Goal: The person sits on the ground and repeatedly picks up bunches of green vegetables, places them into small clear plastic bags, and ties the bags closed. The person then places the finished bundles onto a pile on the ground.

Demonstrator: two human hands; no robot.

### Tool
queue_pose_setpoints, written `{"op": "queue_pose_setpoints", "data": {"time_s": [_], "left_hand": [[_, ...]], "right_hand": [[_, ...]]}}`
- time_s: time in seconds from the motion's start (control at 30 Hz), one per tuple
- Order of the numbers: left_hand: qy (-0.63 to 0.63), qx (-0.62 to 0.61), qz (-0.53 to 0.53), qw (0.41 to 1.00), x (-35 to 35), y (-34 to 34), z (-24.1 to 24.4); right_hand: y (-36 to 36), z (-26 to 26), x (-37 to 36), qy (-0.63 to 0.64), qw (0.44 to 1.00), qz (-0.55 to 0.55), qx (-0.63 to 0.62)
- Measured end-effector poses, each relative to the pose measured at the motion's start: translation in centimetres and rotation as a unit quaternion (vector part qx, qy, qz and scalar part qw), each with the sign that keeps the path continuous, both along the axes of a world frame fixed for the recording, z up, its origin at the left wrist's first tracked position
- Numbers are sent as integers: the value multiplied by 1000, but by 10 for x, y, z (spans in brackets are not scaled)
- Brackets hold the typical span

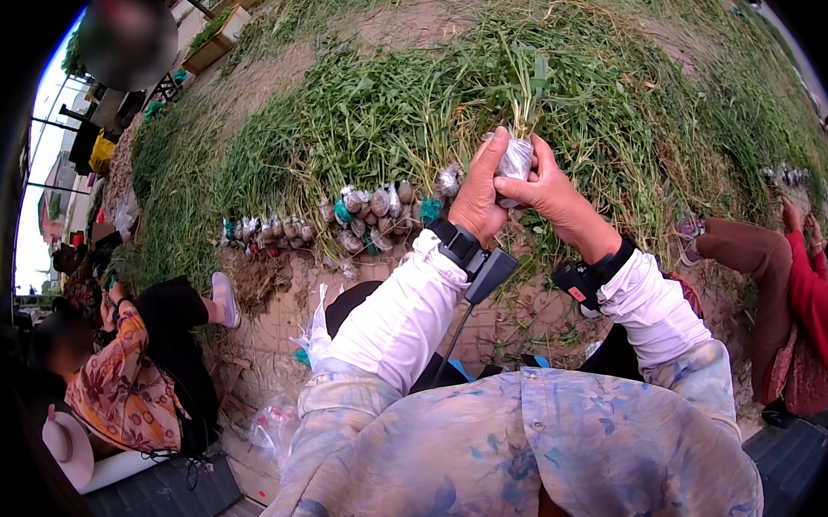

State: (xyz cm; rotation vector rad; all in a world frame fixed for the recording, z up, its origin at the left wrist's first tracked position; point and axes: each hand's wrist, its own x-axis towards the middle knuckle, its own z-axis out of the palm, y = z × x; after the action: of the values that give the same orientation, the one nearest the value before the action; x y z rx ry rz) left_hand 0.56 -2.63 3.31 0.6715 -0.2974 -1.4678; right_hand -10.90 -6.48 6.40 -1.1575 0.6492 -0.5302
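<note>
Both hands hold one plant bundle up over the greenery, its root end wrapped in a clear plastic bag [515, 159]. My left hand [483, 189] grips the bag from the left, thumb upward along its side. From the right, my right hand [555, 199] closes on the same bag, its thumb across the lower part. Green stems and leaves [527, 90] stick up out of the bag. Just left of my left hand lies another bagged root ball [449, 180]. Beyond it, several wrapped root balls [378, 205] are heaped at the foot of cut green plants [386, 112].
A smaller row of wrapped root balls [269, 231] lies farther left, above a soil heap [260, 279]. One person in a floral top [128, 384] sits at left, another in red [817, 311] at right. Loose plastic bags [275, 422] lie on the brick paving [372, 274].
</note>
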Motion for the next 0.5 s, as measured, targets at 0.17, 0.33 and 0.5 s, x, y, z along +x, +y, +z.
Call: {"op": "queue_pose_setpoints", "data": {"time_s": [0.17,0.33,0.5], "left_hand": [[-9,-18,2,1000,0,1,6],[20,-20,13,1000,5,1,12],[28,-13,17,999,7,2,11]], "right_hand": [[-2,-1,-3,-53,999,5,11],[-14,-4,-15,-14,999,31,4],[-14,-7,-14,-21,998,50,-37]]}}
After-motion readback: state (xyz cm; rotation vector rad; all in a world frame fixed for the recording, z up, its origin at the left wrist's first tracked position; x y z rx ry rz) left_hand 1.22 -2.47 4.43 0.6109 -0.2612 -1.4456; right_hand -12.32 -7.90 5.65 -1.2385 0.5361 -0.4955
